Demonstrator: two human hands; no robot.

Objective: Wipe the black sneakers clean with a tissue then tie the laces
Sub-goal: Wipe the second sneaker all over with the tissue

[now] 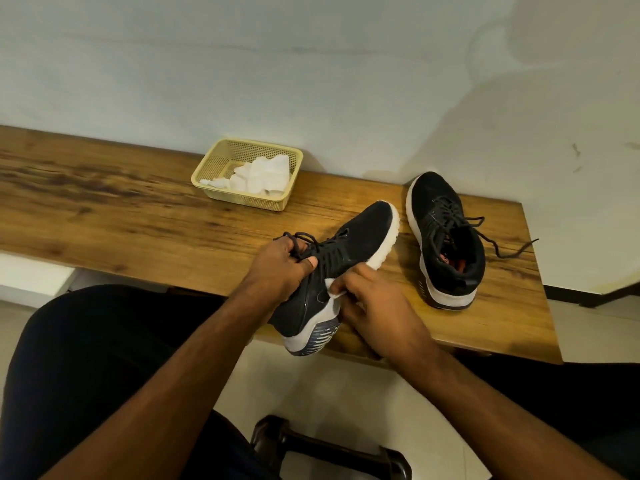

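A black sneaker with a white sole (pixel 349 244) is lifted over the front edge of the wooden table (pixel 121 216), toe pointing away and tilted on its side. My left hand (pixel 280 268) grips it at the collar, with loose laces over my fingers. My right hand (pixel 374 306) pinches a white tissue (pixel 334 291) against the sneaker's side near the heel. The second black sneaker (pixel 446 240) stands on the table to the right, its laces untied and trailing toward the table's right edge.
A cream plastic basket (pixel 211 168) holding crumpled white tissues stands at the back of the table against the wall. A dark dumbbell (pixel 329 448) lies on the floor between my knees. The table ends just right of the second sneaker.
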